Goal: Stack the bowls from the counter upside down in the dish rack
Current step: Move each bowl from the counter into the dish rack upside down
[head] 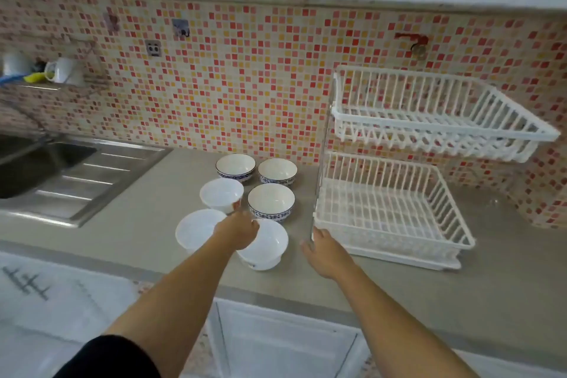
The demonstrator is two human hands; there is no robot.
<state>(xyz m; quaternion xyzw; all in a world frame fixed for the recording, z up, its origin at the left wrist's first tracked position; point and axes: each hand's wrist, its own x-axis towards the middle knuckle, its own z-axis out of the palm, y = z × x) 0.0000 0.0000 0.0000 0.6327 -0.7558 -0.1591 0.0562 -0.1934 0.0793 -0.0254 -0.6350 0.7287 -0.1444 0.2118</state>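
Observation:
Several bowls stand upright on the grey counter: three plain white ones and three with a blue pattern. My left hand (237, 232) grips the rim of the nearest white bowl (270, 247), which tilts toward me. Another white bowl (194, 232) sits to its left, partly behind my arm, and a third white bowl (221, 193) behind that. The blue-patterned bowls (271, 204) stand further back. My right hand (322, 250) hovers open beside the front left corner of the white two-tier dish rack (395, 224). Both tiers hold nothing.
A steel sink (27, 166) with a ribbed drainboard lies at the left. A wall shelf (52, 83) above it carries mugs and a sponge. Mosaic tiles back the counter (506, 270). White cupboards hang overhead.

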